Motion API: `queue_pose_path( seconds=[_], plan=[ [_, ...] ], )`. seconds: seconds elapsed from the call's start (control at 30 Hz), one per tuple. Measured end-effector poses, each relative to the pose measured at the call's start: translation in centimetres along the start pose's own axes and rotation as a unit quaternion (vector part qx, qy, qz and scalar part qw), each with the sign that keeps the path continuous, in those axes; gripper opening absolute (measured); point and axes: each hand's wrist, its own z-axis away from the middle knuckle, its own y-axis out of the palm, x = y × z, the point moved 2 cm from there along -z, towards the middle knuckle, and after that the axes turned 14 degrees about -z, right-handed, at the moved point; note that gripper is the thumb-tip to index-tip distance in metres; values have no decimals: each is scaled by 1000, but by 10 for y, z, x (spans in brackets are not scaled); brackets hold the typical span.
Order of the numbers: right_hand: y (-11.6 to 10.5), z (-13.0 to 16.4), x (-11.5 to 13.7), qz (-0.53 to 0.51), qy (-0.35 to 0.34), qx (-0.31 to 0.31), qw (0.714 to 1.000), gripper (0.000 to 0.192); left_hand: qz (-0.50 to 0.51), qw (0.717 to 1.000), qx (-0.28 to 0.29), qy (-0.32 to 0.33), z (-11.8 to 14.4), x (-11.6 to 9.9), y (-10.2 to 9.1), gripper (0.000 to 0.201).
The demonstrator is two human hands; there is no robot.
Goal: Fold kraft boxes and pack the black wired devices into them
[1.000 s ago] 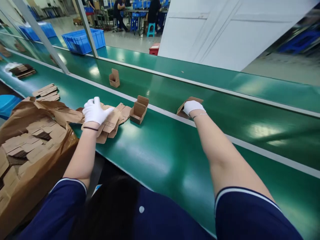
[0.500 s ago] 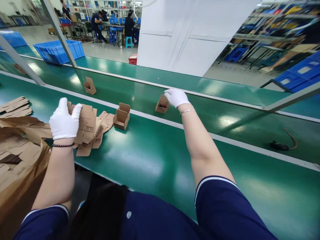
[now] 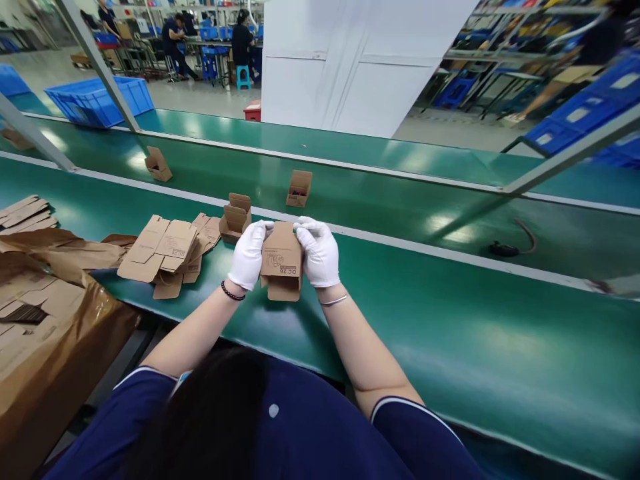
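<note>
Both gloved hands are gripping one flat cardboard carton blank (image 3: 281,261) just above the near green belt (image 3: 400,313). The left hand (image 3: 249,255) is clamping its left edge and the right hand (image 3: 318,252) is clamping its right edge, thumbs lying on the printed face. The blank is standing with its long axis running away from the person; its printed face is turned up toward the camera, and a loose flap is hanging at the end nearest the person.

Left of the carton blank, a loose pile of flat blanks (image 3: 167,252) is lying on the same belt. Just beyond the carton blank, touching the belt's white edge strip, an erected small box (image 3: 235,219) is sitting with its lid flaps open; what is in it cannot be told. Farther beyond the carton blank, on the next belt, a second open box (image 3: 299,188) is standing upright, something dark showing inside. Far left of it a third box (image 3: 158,165) is tilting. At the lower left of the carton blank, a brown paper bag (image 3: 55,333) is holding more flat blanks. A blue crate (image 3: 100,100) is sitting far beyond the belts.
</note>
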Motion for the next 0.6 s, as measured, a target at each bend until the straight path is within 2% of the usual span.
queue_pose_path(
  seconds=[0.1,0.2,0.27,0.33,0.4,0.43,0.5,0.6],
  plan=[
    [-4,7,-8,2,16,-43,999,35,102,993,-22,-61,13,3,16,38],
    [-2,17,-9,-3,48,-41,998,35,119,991,-32,-54,16,2,21,45],
    [2,25,-5,-26,78,-4,997,39,112,992,-49,-34,12,-1,16,51],
    [6,35,0,-43,117,65,990,49,109,992,-66,-8,5,-6,9,54],
    [10,46,4,-45,142,126,981,60,113,992,-47,17,-3,-10,4,53],
    [11,49,5,-39,145,135,979,65,116,992,-28,25,-6,-12,3,52],
    [10,53,2,-13,130,107,986,66,115,993,-10,31,-10,-12,5,49],
    [3,50,-5,63,67,20,996,60,79,997,-4,24,-3,-5,16,47]
  ],
)
